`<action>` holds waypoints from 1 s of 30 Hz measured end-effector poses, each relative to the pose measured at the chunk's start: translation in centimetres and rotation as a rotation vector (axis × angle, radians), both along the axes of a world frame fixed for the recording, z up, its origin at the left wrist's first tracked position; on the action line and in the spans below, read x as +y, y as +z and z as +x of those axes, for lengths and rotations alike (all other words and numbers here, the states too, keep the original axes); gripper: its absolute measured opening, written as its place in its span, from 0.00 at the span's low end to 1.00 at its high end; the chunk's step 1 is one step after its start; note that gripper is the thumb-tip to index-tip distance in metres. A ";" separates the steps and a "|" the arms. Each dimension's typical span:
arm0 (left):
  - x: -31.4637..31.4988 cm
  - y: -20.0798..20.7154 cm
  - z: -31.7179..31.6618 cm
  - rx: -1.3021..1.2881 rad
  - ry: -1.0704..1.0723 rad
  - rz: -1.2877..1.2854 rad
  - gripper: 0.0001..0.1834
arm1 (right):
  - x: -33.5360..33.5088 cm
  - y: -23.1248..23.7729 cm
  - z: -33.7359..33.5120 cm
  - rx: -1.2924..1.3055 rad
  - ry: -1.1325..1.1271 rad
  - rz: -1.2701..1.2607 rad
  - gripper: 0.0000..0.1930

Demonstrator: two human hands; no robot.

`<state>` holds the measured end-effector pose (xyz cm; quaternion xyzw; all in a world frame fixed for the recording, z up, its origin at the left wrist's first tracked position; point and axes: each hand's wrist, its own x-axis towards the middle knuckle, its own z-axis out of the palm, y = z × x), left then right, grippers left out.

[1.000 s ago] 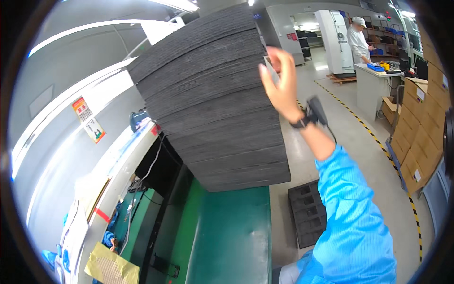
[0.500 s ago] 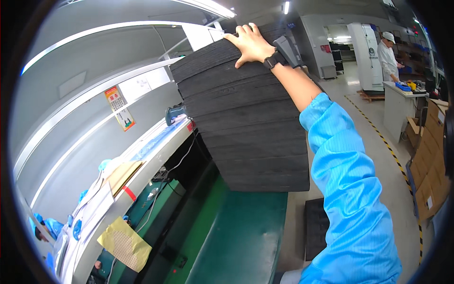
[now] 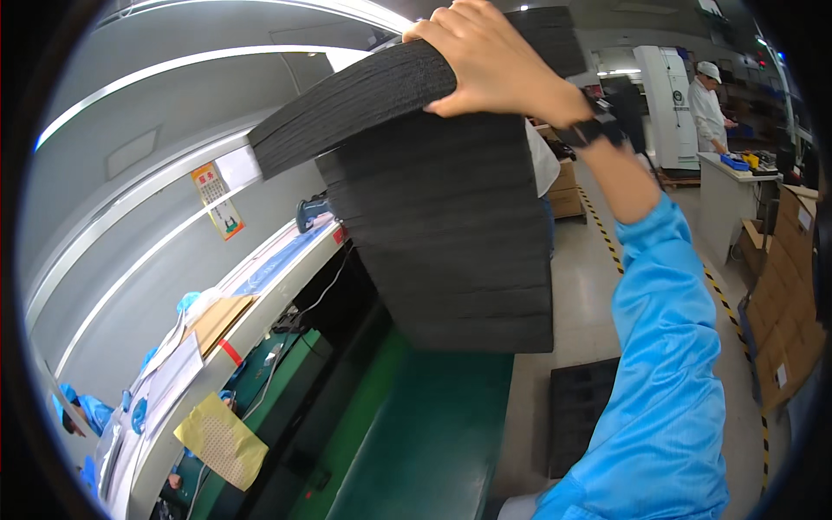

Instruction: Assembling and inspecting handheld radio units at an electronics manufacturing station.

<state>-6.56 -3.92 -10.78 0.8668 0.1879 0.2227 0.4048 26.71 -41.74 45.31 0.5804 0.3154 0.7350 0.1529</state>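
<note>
One yellow sheet (image 3: 222,442) shows far left of my fingers and well below them, beside the pale edge of a bench (image 3: 276,296). Next comes the black slab (image 3: 338,108) that I grip; it slants, its left end lower and jutting past the stack (image 3: 442,243) under my hand. Whether its far side rests on that pile I cannot tell. Well below my fingers, a green surface (image 3: 433,425) stretches from the stack's foot toward me. My right hand (image 3: 494,69) meets the slab from the right, fingers bent over its top edge, thumb against the near face, pinching it between them. My wrist, in a dark band (image 3: 585,132), sits right of and lower than my fingertips, and from it the forearm slopes down into a blue sleeve (image 3: 667,347). Farther right, well apart from my fingers, are stacked cartons (image 3: 784,303).
</note>
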 end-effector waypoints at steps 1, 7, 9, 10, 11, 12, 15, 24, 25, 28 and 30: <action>0.7 0.1 0.7 -0.062 -0.005 -0.204 0.14 | 0.4 -0.6 -3.5 0.042 0.057 -0.042 0.35; 0.6 11.1 8.4 -0.330 -0.281 -0.530 0.18 | -5.0 -4.7 -11.6 0.075 -0.055 -0.039 0.40; -1.8 16.1 11.2 -0.402 -0.328 -0.545 0.18 | -5.2 -7.6 -12.9 0.064 0.023 -0.068 0.45; -1.8 17.3 12.4 -0.411 -0.374 -0.637 0.22 | -5.2 -9.2 -13.5 0.069 0.044 -0.089 0.46; -1.7 17.9 14.1 -0.423 -0.422 -0.730 0.26 | -5.2 -11.3 -14.3 0.073 0.001 -0.070 0.42; -1.8 19.3 15.3 -0.409 -0.575 -0.843 0.30 | -5.2 -13.4 -14.6 0.080 -0.033 -0.056 0.39; -2.7 20.5 20.7 -0.378 -0.929 -1.344 0.36 | -8.5 -19.2 -15.1 -0.078 -0.091 -0.117 0.24; -3.8 23.0 28.0 -0.569 -0.900 -1.522 0.40 | -17.4 -30.5 -15.4 0.080 -0.073 -0.283 0.26; -2.8 22.6 28.5 -0.669 -0.761 -1.464 0.38 | -18.7 -31.5 -14.8 0.116 -0.047 -0.278 0.28; 1.0 21.2 28.9 -0.766 -0.604 -1.391 0.34 | -20.6 -33.7 -13.7 0.260 -0.058 -0.243 0.27; 2.6 20.7 27.7 -0.718 -0.697 -1.510 0.33 | -21.0 -34.8 -11.1 0.273 0.037 -0.244 0.22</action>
